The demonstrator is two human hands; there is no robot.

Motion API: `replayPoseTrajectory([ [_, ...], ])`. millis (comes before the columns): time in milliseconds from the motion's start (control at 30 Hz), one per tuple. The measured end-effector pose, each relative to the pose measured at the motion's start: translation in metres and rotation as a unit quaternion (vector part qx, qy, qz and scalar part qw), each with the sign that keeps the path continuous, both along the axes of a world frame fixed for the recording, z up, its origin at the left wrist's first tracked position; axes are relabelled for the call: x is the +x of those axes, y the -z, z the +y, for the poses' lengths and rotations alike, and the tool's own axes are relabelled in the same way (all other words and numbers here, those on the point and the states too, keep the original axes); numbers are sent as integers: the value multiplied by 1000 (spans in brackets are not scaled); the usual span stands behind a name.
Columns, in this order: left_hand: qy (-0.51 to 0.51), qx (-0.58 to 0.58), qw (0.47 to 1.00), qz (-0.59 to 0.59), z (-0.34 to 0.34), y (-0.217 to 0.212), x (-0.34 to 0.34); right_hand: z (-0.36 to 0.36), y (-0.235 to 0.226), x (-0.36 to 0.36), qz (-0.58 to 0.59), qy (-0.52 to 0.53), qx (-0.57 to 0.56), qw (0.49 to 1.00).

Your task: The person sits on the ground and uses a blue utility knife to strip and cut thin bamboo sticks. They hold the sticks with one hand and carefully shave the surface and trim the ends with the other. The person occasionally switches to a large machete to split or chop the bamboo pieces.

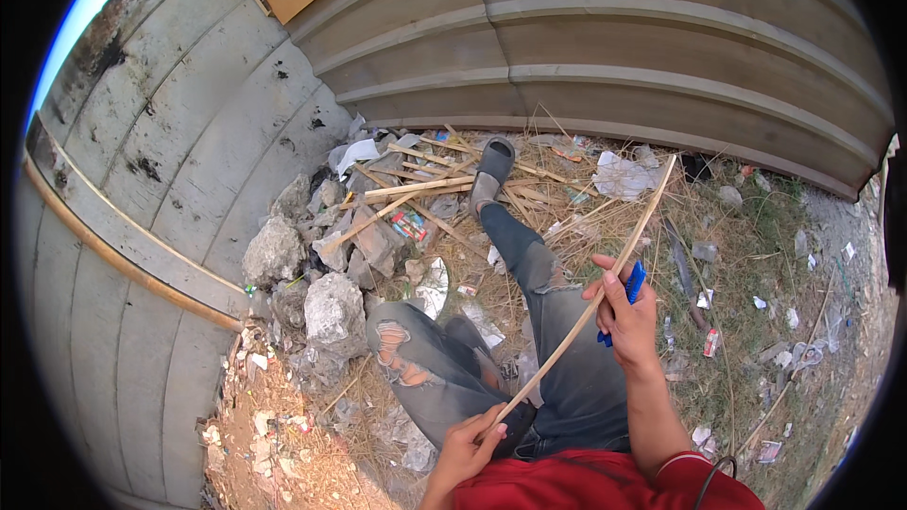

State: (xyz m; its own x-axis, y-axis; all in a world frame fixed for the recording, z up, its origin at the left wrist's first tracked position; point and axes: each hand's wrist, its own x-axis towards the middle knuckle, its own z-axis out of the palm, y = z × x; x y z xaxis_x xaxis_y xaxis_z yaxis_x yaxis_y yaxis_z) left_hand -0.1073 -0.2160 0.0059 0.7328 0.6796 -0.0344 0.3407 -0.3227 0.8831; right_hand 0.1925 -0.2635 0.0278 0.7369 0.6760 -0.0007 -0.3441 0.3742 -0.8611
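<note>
A long, thin wooden strip (571, 335) slants across my lap from lower left to upper right. Its lower end is pinched in the fingers of my left hand (470, 446). Farther up the strip, my right hand (627, 316) closes round a blue hand tool (636, 280), whose working part is hidden by the fingers. The thumb and forefinger of that hand lie against the strip. Several similar wooden strips (420, 191) lie crossed in a loose heap beyond my knees, near my outstretched foot in a dark sandal (494, 162).
Rough rocks (334, 310) are piled on my left, before a grey panelled wall (222, 99). A brown ribbed metal sheet (605, 47) closes off the far side. Dry grass, paper scraps (625, 176) and litter cover the ground to the right.
</note>
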Motion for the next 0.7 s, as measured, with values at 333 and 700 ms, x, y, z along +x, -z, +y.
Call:
replayPoseTrajectory([
  [333, 5, 137, 990, 34, -8, -35, -12, 0, -16, 27, -7, 51, 56, 997],
  [700, -172, 114, 965, 163, 38, 71, -90, 42, 69, -34, -152, -186, -151, 959],
])
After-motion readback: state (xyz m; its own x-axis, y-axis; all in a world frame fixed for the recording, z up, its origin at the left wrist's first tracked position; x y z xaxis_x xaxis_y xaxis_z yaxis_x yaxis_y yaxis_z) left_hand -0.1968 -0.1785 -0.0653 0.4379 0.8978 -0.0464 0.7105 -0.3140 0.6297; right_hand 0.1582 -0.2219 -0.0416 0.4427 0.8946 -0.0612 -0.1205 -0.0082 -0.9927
